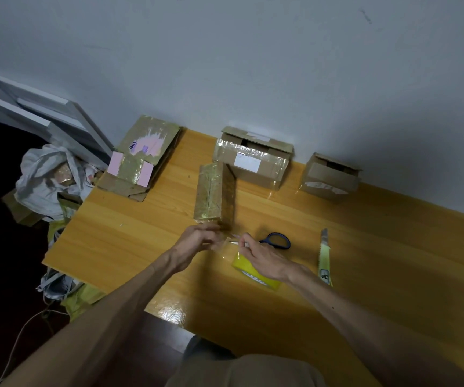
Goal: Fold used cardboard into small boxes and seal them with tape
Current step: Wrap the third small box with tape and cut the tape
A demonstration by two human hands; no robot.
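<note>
Dim wide-angle view.
My left hand [197, 239] is blurred; glare on the table [130, 247] nearer me; dark floor [5, 247] to its left.

Narrow box [214, 191] at table [392, 261] centre, flattened cardboard [144, 155] at ten o'clock, larger box [253, 163] at twelve, smaller box [330, 178] at two, scissors [278, 241], tape roll [249, 270], knife [324, 255] near five, bag [44, 174] off-table at nine.

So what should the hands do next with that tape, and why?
Probably press the clear tape strip down onto the near end of the narrow gold-wrapped cardboard box. The left hand and right hand seem to pinch it stretched between them, right beside that end, and it appears to run from the yellow tape roll under the right hand.
</note>
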